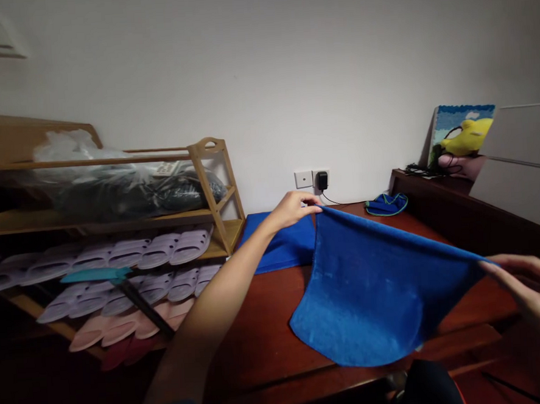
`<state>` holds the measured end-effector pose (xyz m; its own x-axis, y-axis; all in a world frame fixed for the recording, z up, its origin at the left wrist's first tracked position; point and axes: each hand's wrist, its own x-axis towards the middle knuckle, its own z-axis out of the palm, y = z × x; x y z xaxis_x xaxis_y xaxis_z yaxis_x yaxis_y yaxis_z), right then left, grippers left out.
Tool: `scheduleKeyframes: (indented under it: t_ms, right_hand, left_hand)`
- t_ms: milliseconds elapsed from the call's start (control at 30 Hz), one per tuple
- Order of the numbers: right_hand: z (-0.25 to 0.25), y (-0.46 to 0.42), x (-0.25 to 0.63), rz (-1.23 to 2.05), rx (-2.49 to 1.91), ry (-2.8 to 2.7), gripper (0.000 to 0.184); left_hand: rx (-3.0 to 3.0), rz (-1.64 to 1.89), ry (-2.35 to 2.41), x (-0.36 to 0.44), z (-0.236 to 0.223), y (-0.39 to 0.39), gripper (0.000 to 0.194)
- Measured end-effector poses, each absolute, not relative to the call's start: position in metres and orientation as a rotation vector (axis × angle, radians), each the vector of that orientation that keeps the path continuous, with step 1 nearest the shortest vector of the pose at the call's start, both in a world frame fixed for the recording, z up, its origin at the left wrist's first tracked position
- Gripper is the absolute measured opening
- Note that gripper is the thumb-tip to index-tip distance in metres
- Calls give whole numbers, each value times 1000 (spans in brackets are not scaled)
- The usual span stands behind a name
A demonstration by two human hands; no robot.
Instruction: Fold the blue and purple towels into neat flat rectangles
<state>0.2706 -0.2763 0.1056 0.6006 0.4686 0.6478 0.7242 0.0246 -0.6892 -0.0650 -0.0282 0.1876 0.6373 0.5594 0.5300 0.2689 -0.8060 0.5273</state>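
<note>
A blue towel (361, 269) hangs between my two hands, its top edge stretched and sloping down to the right. My left hand (295, 209) pinches the upper left corner between thumb and fingers. At the right edge of the view, my right hand (526, 275) grips the upper right corner. The towel's lower end curls over the reddish-brown wooden table (254, 325). Behind my left hand, another blue cloth (282, 244) lies flat on the table, partly hidden by my forearm and the towel.
On the left stands a wooden rack (211, 175) with bagged items and rows of slippers (154, 252). A plugged-in black adapter (322, 180) is on the wall. A small blue item with green trim (386, 204) lies at the back. Right are a yellow plush toy (467, 138) and white drawers (519, 168).
</note>
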Motion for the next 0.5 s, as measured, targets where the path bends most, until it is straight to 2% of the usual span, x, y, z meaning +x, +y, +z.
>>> scheduleKeyframes:
  t_ms: [233, 500]
  right_hand:
    - [157, -244, 266, 46, -1316, -1099, 37]
    - [193, -220, 244, -92, -1010, -1066, 33]
  left_hand:
    - [2612, 1192, 720, -97, 222, -71, 15]
    - [2294, 1455, 907, -129, 241, -117, 17]
